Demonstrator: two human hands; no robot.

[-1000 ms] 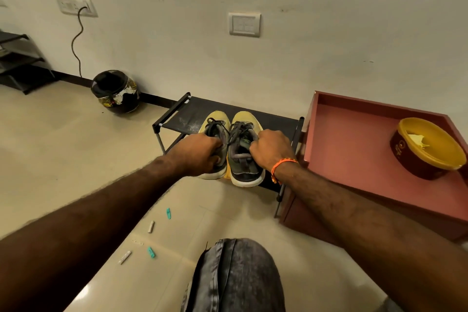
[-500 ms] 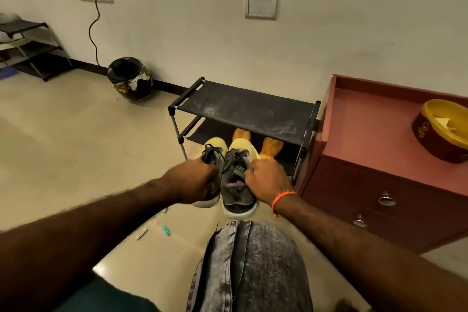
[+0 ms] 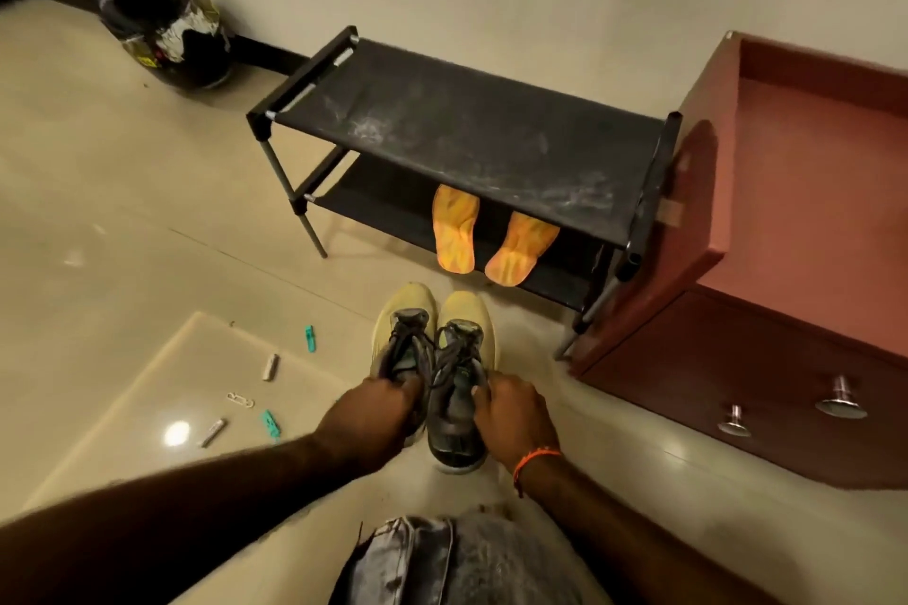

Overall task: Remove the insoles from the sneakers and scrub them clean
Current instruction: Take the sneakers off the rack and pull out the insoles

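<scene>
Two grey sneakers with pale yellow toes sit side by side low over the tiled floor, toes pointing away from me. My left hand (image 3: 373, 423) grips the heel of the left sneaker (image 3: 400, 339). My right hand (image 3: 511, 413) grips the heel of the right sneaker (image 3: 464, 359). Whether the soles touch the floor I cannot tell. Two orange insole-shaped pieces (image 3: 454, 236) (image 3: 521, 248) lie on the lower shelf of the black shoe rack (image 3: 467, 128) beyond the sneakers.
A reddish-brown drawer cabinet (image 3: 766, 290) stands right of the rack. A black helmet (image 3: 164, 25) rests by the wall at far left. Small clips and batteries (image 3: 269, 423) are scattered on the floor left of my arm. My denim-clad knee (image 3: 457, 560) is below.
Both hands have carried the sneakers off the rack's top shelf, towards me and down to floor level. The view has tilted down, and the orange pieces on the lower shelf came into sight.
</scene>
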